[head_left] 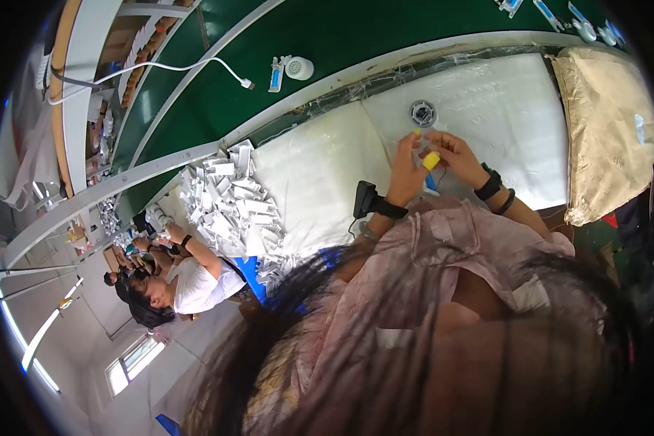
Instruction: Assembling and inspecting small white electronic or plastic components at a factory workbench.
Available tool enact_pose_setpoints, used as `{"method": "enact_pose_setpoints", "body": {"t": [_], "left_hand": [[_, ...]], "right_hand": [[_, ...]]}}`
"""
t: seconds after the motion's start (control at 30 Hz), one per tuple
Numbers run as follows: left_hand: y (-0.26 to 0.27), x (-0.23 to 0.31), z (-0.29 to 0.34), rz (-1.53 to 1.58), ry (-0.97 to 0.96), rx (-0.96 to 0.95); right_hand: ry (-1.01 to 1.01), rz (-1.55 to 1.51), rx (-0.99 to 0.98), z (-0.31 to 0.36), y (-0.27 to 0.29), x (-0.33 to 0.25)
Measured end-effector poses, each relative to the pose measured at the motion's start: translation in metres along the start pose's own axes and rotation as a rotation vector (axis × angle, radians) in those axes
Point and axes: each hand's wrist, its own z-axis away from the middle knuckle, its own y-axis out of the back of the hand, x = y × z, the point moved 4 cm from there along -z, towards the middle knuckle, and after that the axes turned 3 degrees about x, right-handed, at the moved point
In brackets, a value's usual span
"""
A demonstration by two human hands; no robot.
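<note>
My left hand (407, 168) and my right hand (459, 156) are close together over the near edge of the white-covered table. Yellow wraps cover the left thumb and a left fingertip. Both hands have bent, pinching fingers, and what lies between them is too small and hidden to make out. Just below the left thumb shows a blue and white piece (430, 183); whether a hand holds it I cannot tell. Beyond the fingers, a round grey part with a dark centre (423, 113) lies on the white sheet.
White plastic pieces (232, 203) are heaped to the left. A brown sack (603, 131) covers the right end. On the green conveyor belt (356, 29) lie a round white part (299, 68) and a white cable (189, 67). A co-worker in white (207, 283) sits further left.
</note>
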Motion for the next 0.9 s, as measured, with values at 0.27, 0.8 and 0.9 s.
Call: {"method": "enact_pose_setpoints", "body": {"t": [0.27,0.8,0.9], "left_hand": [[-0.001,0.005,0.035,0.462,0.607,-0.222],[0.003,0.007,0.059,0.989,0.866,-0.383],[0.012,0.003,0.058,0.796,0.745,-0.397]], "right_hand": [[0.062,-0.252,-0.185,0.037,-0.011,0.007],[0.276,0.314,-0.073,0.049,-0.035,-0.009],[0.367,0.456,-0.01,0.052,-0.037,-0.018]]}}
